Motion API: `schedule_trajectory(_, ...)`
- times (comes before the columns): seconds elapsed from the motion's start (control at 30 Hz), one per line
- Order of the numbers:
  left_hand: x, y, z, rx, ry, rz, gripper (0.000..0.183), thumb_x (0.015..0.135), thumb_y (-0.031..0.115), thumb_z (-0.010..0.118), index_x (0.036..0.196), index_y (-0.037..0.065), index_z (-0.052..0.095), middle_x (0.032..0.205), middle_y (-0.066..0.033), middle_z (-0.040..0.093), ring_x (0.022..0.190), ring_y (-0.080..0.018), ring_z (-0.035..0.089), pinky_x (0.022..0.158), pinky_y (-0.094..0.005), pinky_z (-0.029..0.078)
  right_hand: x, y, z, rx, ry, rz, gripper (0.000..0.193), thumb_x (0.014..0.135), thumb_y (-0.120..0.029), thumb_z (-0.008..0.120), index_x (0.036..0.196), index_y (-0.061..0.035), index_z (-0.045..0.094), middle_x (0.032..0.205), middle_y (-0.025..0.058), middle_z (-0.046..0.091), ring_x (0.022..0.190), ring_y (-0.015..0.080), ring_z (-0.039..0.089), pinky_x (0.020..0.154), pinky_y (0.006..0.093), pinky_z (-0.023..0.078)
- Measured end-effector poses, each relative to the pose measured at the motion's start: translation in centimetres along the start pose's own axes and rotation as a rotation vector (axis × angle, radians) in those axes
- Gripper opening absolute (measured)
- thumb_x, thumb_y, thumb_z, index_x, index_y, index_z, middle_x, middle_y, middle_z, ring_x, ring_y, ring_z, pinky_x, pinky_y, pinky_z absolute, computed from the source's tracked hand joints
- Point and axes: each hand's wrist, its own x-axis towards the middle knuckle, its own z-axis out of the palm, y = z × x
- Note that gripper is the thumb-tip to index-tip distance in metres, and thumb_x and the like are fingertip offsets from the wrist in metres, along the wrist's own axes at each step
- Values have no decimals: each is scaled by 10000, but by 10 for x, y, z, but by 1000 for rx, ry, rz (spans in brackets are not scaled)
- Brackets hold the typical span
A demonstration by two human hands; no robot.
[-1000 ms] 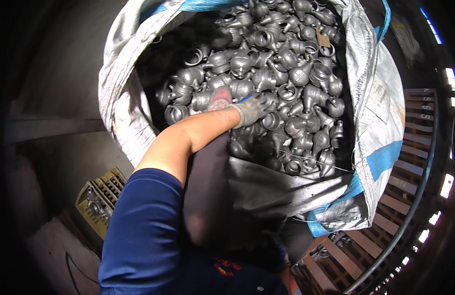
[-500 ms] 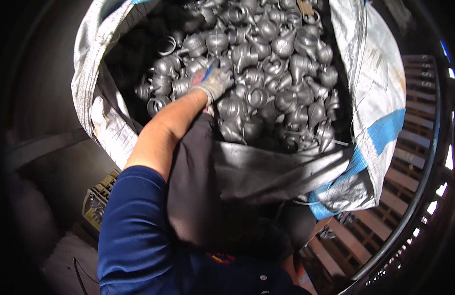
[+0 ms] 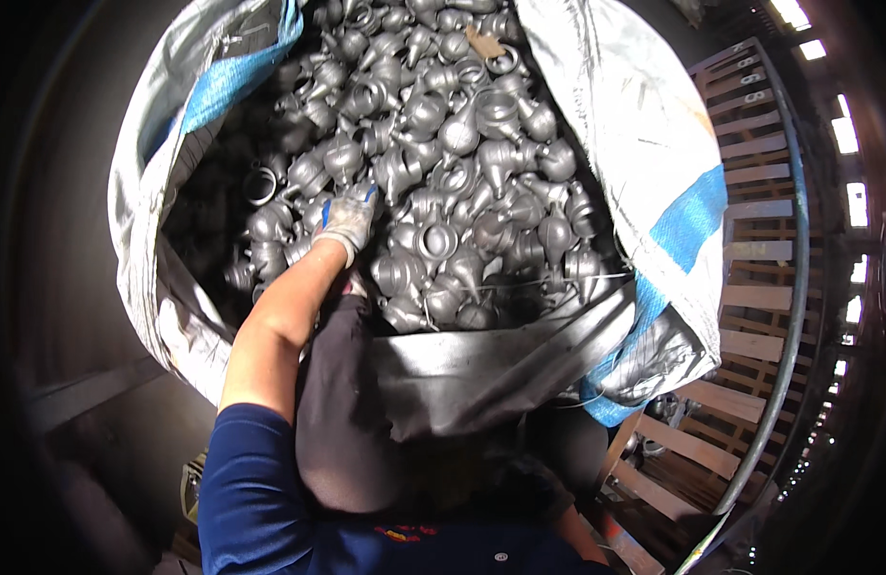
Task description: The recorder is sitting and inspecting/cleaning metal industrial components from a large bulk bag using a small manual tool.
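My left hand [image 3: 349, 220], in a white glove with blue patches, rests on a heap of grey metal castings [image 3: 459, 132] inside a large woven bag. Its fingers stretch forward with the thumb apart; nothing is visibly gripped, though the fingertips partly merge with the castings. The castings are rounded and bulb-like, with necks and ring-shaped openings. A dark trouser leg [image 3: 342, 412] reaches over the near rim of the bag [image 3: 481, 355], beside my left forearm. At the lower right a bit of my right arm [image 3: 579, 537] shows, while the right hand is out of sight.
The bag's white side [image 3: 596, 105] with blue bands stands up around the castings. A piece of brown cardboard [image 3: 484, 43] lies on the far castings. To the right are wooden slats [image 3: 757, 297] and a curved metal rail [image 3: 799, 278]. A yellowish crate [image 3: 190, 487] shows at lower left.
The whole view has shifted, so the heap and bag sit further left and lower. My left hand stays at about the same spot on the castings, its fingers slightly changed in pose.
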Motion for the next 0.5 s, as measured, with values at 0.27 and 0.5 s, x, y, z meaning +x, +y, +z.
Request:
schedule_trajectory(0.27,-36,-11,-40,-344,26,-228,381,663,307,690,958,75,628,953,-198,620,930,-350,594,805,-426,474,-8,14,0,-178,-86,-89,472,871,-268,504,1236,21,430,931,65,602,793,144,587,752,299,483)
schedule_trajectory(0.5,-27,8,-71,-612,229,-96,473,765,304,630,1158,62,525,1110,-195,567,1033,-349,537,852,-395,443,11,24,-48,-1736,-140,-603,340,865,-152,487,1172,-6,492,939,32,592,879,118,573,880,267,448)
